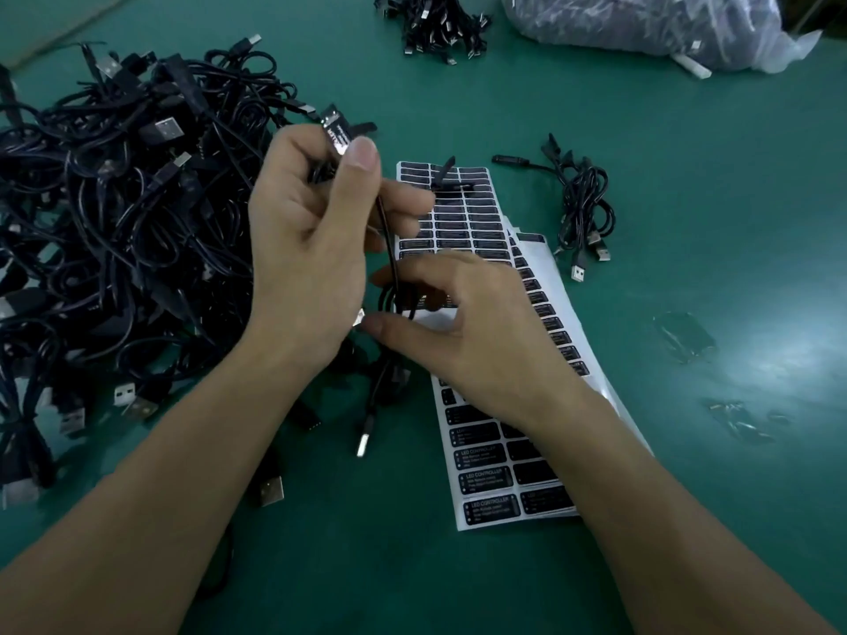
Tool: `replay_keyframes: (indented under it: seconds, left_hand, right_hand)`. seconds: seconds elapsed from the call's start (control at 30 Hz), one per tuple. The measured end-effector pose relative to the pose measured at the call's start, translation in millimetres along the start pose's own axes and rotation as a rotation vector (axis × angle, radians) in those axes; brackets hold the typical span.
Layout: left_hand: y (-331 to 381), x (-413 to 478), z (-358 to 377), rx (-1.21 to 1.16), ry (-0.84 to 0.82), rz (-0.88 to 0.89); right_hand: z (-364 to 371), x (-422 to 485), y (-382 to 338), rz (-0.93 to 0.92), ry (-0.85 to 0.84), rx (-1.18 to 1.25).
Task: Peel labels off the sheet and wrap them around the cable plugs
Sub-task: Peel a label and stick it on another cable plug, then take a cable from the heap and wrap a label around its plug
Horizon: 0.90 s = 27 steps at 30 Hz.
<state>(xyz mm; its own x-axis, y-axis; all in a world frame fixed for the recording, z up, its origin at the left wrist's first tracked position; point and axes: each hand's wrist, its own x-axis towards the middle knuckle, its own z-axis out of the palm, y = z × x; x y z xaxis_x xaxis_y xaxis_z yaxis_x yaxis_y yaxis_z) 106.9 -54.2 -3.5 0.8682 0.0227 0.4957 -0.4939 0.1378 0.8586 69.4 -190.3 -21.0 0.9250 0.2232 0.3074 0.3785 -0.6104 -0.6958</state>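
Observation:
My left hand (pixel 311 231) is raised above the green table and grips a black cable plug (pixel 336 130) with a label wrapped around it, thumb pressed on its side. The thin black cable (pixel 387 249) runs down from the plug into my right hand (pixel 463 327), whose thumb and forefinger pinch the looped cord just above the label sheets. Its USB end (pixel 363 440) dangles near the table. White label sheets (pixel 486 474) with rows of black labels lie under my right hand; a second sheet (pixel 463 208) lies further back.
A big tangled heap of black USB cables (pixel 114 213) fills the left side. A small bundle of cables (pixel 584 213) lies right of the sheets. Another cable pile (pixel 435 25) and a clear plastic bag (pixel 651 25) sit at the far edge. Scraps of clear film (pixel 685 336) lie right.

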Motion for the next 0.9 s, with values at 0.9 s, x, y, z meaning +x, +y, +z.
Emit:
replay_keyframes:
  seconds: [0.9]
  left_hand:
    - [-9,10,-10,-0.064,0.276,-0.275]
  right_hand:
    - [-30,81,31,0.277,0.127,-0.352]
